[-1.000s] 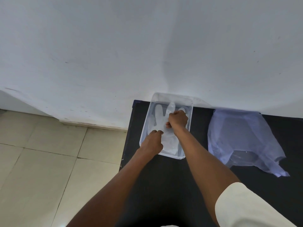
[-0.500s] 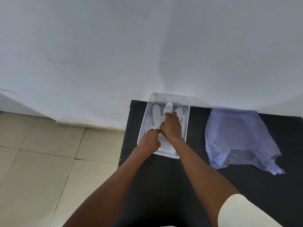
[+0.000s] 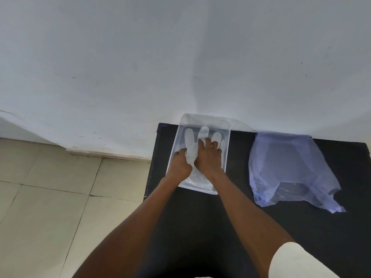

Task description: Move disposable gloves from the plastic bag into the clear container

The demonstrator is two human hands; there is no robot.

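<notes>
Both hands press a glove (image 3: 189, 145) flat in the container (image 3: 227, 145): right hand (image 3: 207, 157) fingers spread, left hand (image 3: 180, 164) loosely curled alongside; neither grasps. The bag (image 3: 289, 167) lies well right.

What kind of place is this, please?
Probably a plain indoor room, not clearly a workshop or kitchen: a bare white wall, a beige tiled floor, and a black table pushed against the wall.
</notes>
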